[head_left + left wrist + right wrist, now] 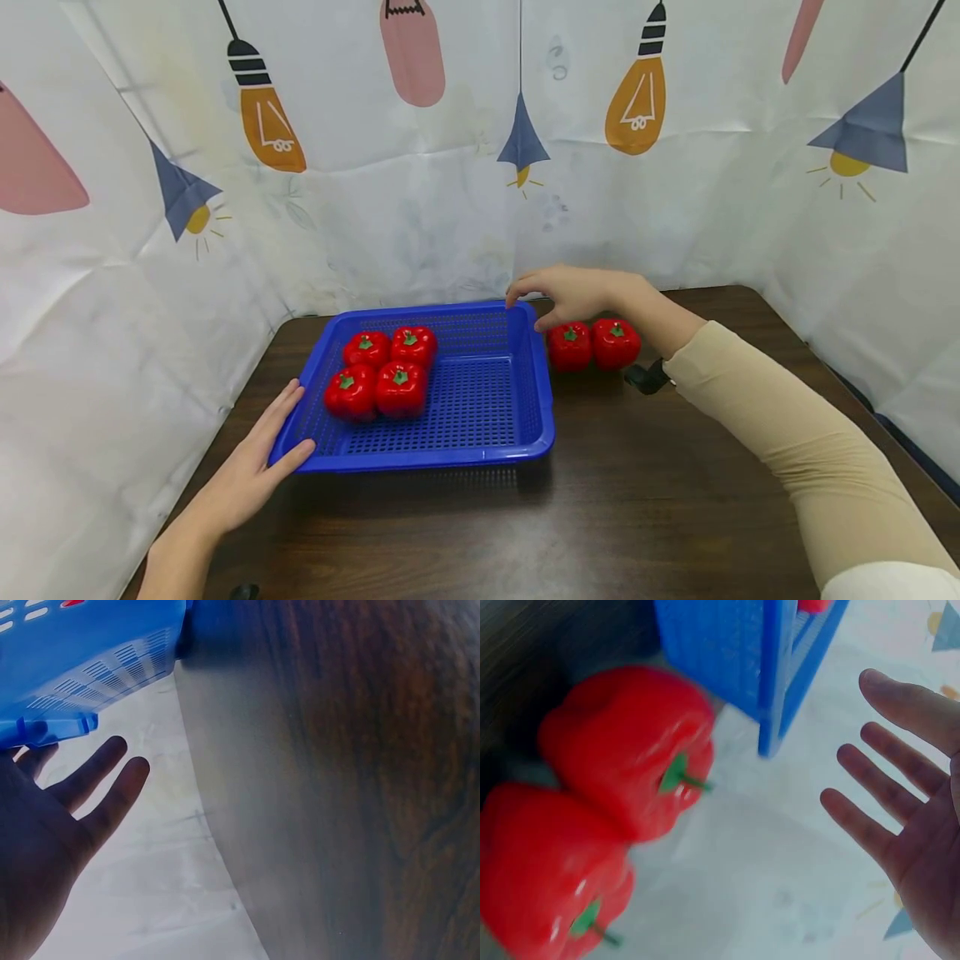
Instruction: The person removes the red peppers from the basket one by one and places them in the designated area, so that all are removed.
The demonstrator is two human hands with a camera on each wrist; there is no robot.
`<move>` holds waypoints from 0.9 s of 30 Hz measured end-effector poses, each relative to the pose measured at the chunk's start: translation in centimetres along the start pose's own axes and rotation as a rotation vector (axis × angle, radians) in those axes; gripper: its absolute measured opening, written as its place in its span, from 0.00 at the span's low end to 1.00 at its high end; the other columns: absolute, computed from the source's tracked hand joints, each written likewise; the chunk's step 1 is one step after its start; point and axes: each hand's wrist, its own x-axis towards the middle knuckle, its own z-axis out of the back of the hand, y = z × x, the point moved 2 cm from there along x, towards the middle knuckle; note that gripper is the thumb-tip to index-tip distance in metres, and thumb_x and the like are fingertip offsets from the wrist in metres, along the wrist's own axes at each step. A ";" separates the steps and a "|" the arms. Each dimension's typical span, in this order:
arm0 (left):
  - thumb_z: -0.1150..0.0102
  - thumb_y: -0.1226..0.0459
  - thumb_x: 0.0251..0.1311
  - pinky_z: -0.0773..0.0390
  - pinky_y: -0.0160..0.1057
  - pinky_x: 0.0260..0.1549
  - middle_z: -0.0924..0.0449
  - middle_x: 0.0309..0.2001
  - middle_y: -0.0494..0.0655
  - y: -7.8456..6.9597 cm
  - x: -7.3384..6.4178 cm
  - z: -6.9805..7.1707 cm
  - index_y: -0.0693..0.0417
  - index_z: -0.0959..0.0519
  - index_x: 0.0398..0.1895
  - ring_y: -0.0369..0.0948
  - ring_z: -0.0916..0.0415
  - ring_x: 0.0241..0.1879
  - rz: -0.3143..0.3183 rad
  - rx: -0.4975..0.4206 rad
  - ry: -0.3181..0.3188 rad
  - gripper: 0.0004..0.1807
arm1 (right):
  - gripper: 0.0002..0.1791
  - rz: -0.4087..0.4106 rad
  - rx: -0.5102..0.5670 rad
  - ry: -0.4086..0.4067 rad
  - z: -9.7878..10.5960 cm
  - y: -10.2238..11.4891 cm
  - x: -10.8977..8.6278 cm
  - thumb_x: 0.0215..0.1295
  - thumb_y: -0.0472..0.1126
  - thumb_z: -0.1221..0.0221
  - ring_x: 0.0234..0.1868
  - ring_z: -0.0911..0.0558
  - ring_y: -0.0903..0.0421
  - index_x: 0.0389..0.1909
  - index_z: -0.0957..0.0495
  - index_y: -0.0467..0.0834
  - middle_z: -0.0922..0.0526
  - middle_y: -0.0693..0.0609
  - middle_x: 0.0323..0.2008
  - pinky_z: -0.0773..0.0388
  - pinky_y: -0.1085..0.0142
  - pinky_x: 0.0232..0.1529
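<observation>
A blue perforated plastic basket [420, 459] stands on the dark table, with several glossy red bell peppers [401, 389] grouped in its left half. My left hand [242, 477] lies along the basket's left side, thumb and fingers spread and fairly straight at the rim. In the left wrist view the palm [34, 840] faces the basket wall [97, 645] from below. My right hand [573, 292] hovers over the back right corner, holding nothing, its fingers loosely bent and apart. Two more bell peppers, a nearer one [569, 348] and its neighbour [617, 343], sit just outside the basket's right wall.
Brown wood-grain table [637, 500] extends in front and to the right. Behind it and on both sides hangs a white curtain [450, 225] printed with lamps and bulbs. A small black strap piece [647, 377] shows at the right wrist.
</observation>
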 end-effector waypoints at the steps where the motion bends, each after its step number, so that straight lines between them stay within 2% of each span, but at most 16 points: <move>1: 0.42 0.61 0.73 0.61 0.21 0.63 0.59 0.83 0.47 0.0 0.0 0.0 0.44 0.51 0.84 0.60 0.59 0.79 -0.002 0.000 -0.001 0.42 | 0.23 0.002 -0.004 0.010 -0.1 0.3 0.5 0.67 0.36 0.32 0.66 0.26 0.46 0.61 0.23 0.47 0.24 0.51 0.63 0.31 0.50 0.65; 4: 0.42 0.62 0.73 0.60 0.20 0.63 0.59 0.83 0.47 0.0 0.0 0.0 0.44 0.51 0.84 0.57 0.60 0.79 -0.008 -0.001 -0.003 0.42 | 0.23 0.025 -0.028 0.034 -0.4 1.3 1.9 0.67 0.38 0.32 0.67 0.27 0.47 0.62 0.23 0.47 0.24 0.51 0.64 0.31 0.52 0.65; 10: 0.41 0.63 0.72 0.59 0.19 0.62 0.58 0.83 0.47 0.0 0.0 0.1 0.46 0.50 0.84 0.36 0.62 0.79 -0.025 0.006 -0.013 0.42 | 0.24 0.094 -0.072 0.073 -1.7 3.1 4.5 0.68 0.39 0.32 0.69 0.30 0.54 0.63 0.23 0.46 0.24 0.53 0.64 0.34 0.58 0.68; 12: 0.41 0.63 0.72 0.59 0.19 0.62 0.58 0.83 0.47 0.0 0.0 0.1 0.45 0.50 0.84 0.32 0.63 0.79 -0.026 0.006 -0.014 0.42 | 0.24 0.111 -0.070 0.092 -2.3 3.6 5.3 0.68 0.39 0.32 0.70 0.30 0.55 0.64 0.23 0.47 0.24 0.53 0.64 0.33 0.59 0.67; 27: 0.41 0.63 0.72 0.59 0.18 0.62 0.58 0.83 0.48 0.0 0.0 0.1 0.46 0.50 0.84 0.28 0.63 0.77 -0.032 0.004 -0.016 0.42 | 0.31 0.159 -0.050 0.152 -4.8 7.1 10.3 0.67 0.36 0.32 0.70 0.30 0.53 0.69 0.28 0.43 0.28 0.53 0.68 0.34 0.65 0.66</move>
